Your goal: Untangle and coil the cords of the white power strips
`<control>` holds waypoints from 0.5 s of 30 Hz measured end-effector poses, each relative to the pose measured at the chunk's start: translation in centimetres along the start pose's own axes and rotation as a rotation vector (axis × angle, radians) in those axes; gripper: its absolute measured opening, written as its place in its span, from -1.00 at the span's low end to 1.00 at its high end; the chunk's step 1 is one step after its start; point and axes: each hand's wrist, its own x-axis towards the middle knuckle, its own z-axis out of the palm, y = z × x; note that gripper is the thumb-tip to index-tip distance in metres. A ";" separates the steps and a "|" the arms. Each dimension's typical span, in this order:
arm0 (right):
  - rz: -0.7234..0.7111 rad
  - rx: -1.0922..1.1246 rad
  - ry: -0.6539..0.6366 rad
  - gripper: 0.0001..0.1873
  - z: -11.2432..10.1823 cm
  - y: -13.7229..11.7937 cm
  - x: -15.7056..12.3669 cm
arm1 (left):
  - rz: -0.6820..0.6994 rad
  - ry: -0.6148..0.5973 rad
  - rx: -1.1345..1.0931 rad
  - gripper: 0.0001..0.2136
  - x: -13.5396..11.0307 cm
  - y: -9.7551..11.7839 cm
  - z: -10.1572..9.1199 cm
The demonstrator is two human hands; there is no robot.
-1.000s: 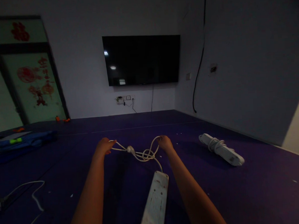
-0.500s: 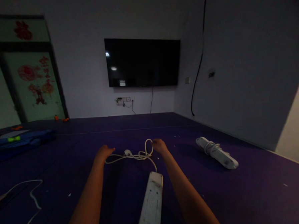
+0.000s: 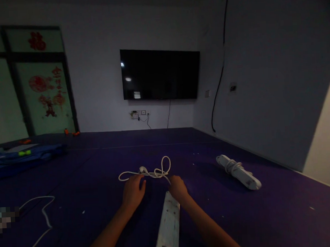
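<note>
A worn white power strip (image 3: 168, 224) lies lengthwise in front of me on the purple floor. Its white cord (image 3: 156, 174) is loosely looped beyond the far end, and the plug (image 3: 142, 170) rests among the loops. My left hand (image 3: 133, 191) is just on the near side of the left loop, thumb apart from the fingers; the fingertips are partly hidden by the hand. At the strip's far end, my right hand (image 3: 178, 189) is closed around the cord where it leaves the strip.
To the right lies another white power strip (image 3: 239, 172) with its cord wound round it. A thin white cable (image 3: 45, 214) runs along the left. Blue cloth (image 3: 45, 152) is heaped farther left. A television (image 3: 161, 74) hangs on the far wall.
My left hand has moved right and nearer, away from the cord's left end. My right hand has come down from the upper loop to the cord beside the strip.
</note>
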 end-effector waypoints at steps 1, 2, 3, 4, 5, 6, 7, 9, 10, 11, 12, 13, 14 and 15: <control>-0.034 0.017 -0.011 -0.74 0.0 0.1 0.4 | 0.035 0.016 0.027 -0.74 -0.2 -0.2 0.1; -0.069 0.032 -0.022 -0.71 -0.1 0.1 0.9 | 0.062 0.029 0.056 -0.74 -0.3 -0.5 0.3; -0.106 0.049 -0.035 -0.69 -0.2 0.3 1.4 | 0.079 0.040 0.088 -0.73 -0.3 -0.9 0.4; -0.146 0.066 -0.051 -0.67 -0.4 0.5 1.9 | 0.087 0.048 0.122 -0.72 -0.3 -1.2 0.5; -0.185 0.083 -0.070 -0.65 -0.6 0.7 2.5 | 0.086 0.055 0.157 -0.71 -0.3 -1.6 0.5; -0.223 0.099 -0.092 -0.63 -0.7 1.0 3.1 | 0.079 0.058 0.189 -0.69 -0.2 -2.0 0.6; -0.258 0.114 -0.117 -0.61 -0.8 1.3 3.8 | 0.066 0.056 0.216 -0.66 -0.2 -2.3 0.6; -0.318 0.144 -0.179 -0.62 -0.9 1.9 5.1 | 0.043 0.032 0.251 -0.61 -0.1 -3.0 0.7; -0.344 0.161 -0.215 -0.61 -0.8 2.2 5.7 | 0.039 0.011 0.260 -0.58 -0.1 -3.3 0.7; -0.367 0.178 -0.251 -0.62 -0.7 2.5 6.3 | 0.041 -0.014 0.267 -0.57 0.0 -3.5 0.7; -0.387 0.193 -0.287 -0.62 -0.7 2.7 6.9 | 0.051 -0.043 0.273 -0.55 0.0 -3.7 0.8; -0.405 0.207 -0.321 -0.63 -0.6 2.9 7.4 | 0.068 -0.072 0.279 -0.53 0.0 -3.8 1.0; -0.421 0.217 -0.351 -0.64 -0.5 3.1 7.9 | 0.089 -0.104 0.282 -0.51 0.0 -3.9 1.1; -0.436 0.224 -0.379 -0.66 -0.4 3.1 8.3 | 0.112 -0.135 0.284 -0.48 0.0 -4.0 1.3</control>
